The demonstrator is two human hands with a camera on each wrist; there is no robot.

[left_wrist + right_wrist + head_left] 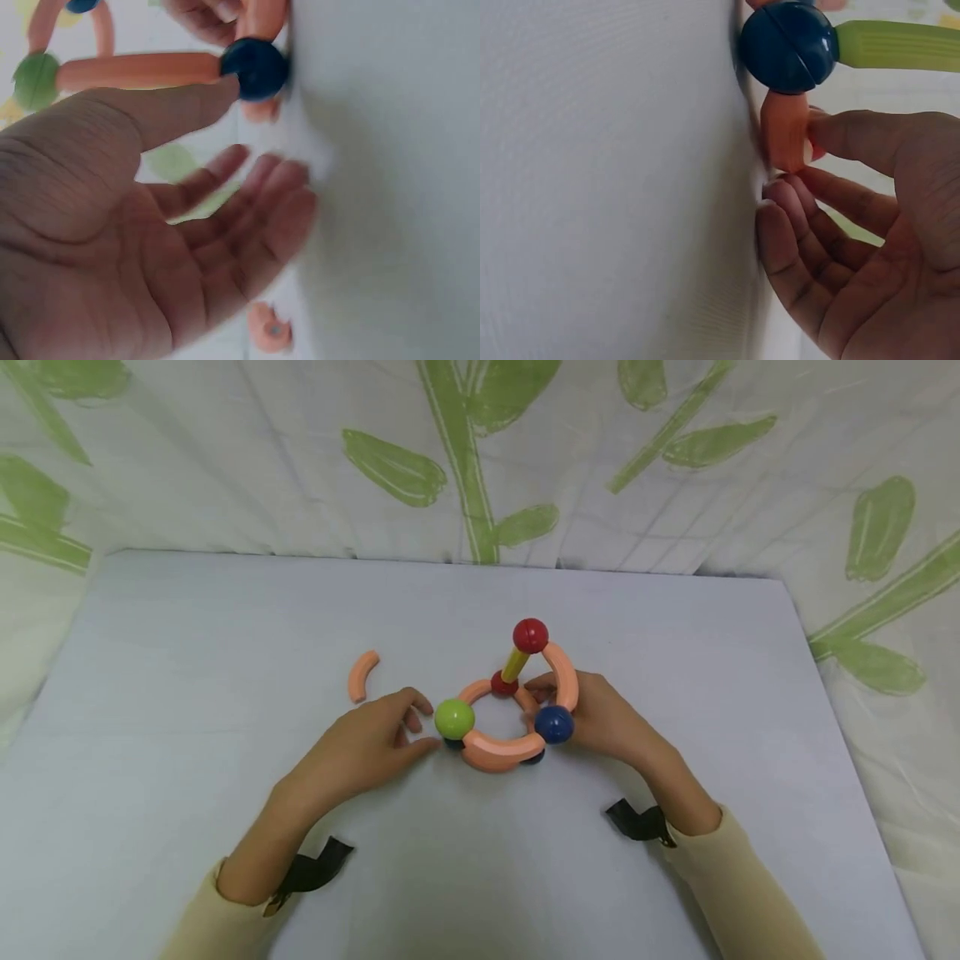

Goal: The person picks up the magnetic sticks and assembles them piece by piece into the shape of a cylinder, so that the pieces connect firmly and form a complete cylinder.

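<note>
A magnetic ball-and-stick frame stands in the middle in the head view. Its upper part shows a green ball, a blue ball and a red ball. A curved orange stick spans green to blue, and a yellow stick slants below the red ball. My right hand pinches a low curved orange stick beside a dark blue ball. On the other side my left hand has loosely bent fingers and holds nothing. Its thumb tip overlaps another dark blue ball; contact is unclear.
A loose curved orange stick lies on the white table beyond my left hand. Behind the table's far edge hangs a pale cloth with green leaf patterns. Black straps stick out at both wrists.
</note>
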